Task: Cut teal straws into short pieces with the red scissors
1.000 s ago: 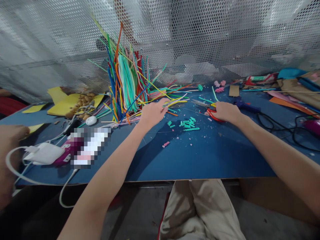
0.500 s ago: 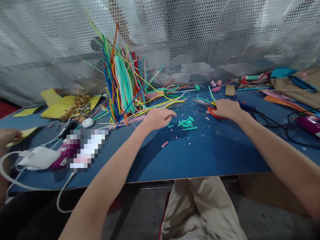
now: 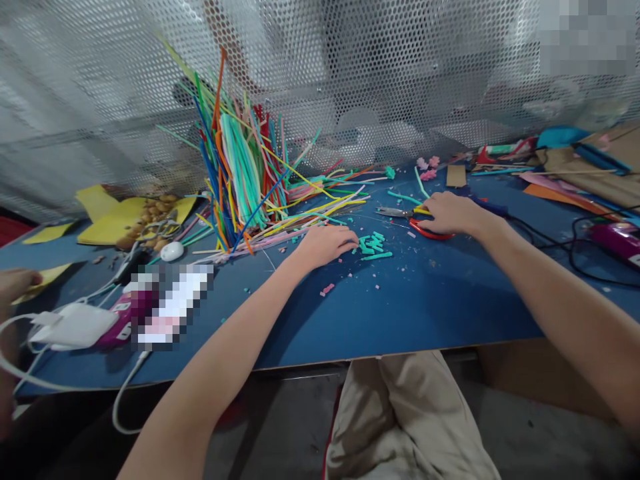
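Note:
My left hand (image 3: 330,245) is low over the blue table, fingers loosely bent and slightly apart. Its fingertips reach the left edge of a small pile of short teal pipe-cleaner pieces (image 3: 373,244). To the right, my right hand (image 3: 450,212) has its fingers over the red and yellow handles of a pair of scissors (image 3: 395,212). The metal blades point left and lie close to the table. Just behind them are a loose teal pipe cleaner (image 3: 406,198) and a pale green one (image 3: 421,181). Pink scraps (image 3: 327,290) are scattered in front of the pile.
A large bundle of coloured pipe cleaners (image 3: 243,173) stands at the back, against a perforated metal screen (image 3: 370,80). Left are a white charger (image 3: 90,327), a phone-like blurred patch and another person's hand (image 3: 17,285). Black cables (image 3: 540,235) run at right.
My left hand has come slightly forward and right, so its fingertips now meet the teal pieces. My right hand stays on the scissors. The whole view has shifted slightly.

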### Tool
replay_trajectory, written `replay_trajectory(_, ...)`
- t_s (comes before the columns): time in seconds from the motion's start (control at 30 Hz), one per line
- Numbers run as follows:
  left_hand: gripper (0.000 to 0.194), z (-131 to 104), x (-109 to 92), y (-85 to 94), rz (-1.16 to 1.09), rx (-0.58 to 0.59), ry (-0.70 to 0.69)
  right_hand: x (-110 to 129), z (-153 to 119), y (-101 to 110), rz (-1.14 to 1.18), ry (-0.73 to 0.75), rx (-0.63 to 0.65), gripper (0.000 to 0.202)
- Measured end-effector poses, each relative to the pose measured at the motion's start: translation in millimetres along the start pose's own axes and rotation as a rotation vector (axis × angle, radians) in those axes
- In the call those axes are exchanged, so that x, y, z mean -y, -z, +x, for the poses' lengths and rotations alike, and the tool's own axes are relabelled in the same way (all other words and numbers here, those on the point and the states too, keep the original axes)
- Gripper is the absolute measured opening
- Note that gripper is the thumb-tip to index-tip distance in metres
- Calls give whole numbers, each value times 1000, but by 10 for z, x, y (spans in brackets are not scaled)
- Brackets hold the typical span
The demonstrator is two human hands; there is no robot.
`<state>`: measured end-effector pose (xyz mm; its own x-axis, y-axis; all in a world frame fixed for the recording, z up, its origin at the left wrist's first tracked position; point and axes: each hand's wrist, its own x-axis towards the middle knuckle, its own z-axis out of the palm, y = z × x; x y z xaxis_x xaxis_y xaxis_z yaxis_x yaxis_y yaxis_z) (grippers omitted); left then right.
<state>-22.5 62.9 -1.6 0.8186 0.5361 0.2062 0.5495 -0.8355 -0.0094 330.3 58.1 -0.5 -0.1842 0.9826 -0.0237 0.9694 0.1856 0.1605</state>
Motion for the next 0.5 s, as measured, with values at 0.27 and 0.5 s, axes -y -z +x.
replay_trajectory(0.27, 31, 12, -16, 12, -11, -74, 18, 260, -122, 173, 152, 77, -351, 44)
replay_trajectory(0.5, 23, 25, -118, 25, 4, -97, 104, 832, -206, 152, 414, 390, -475, 36)
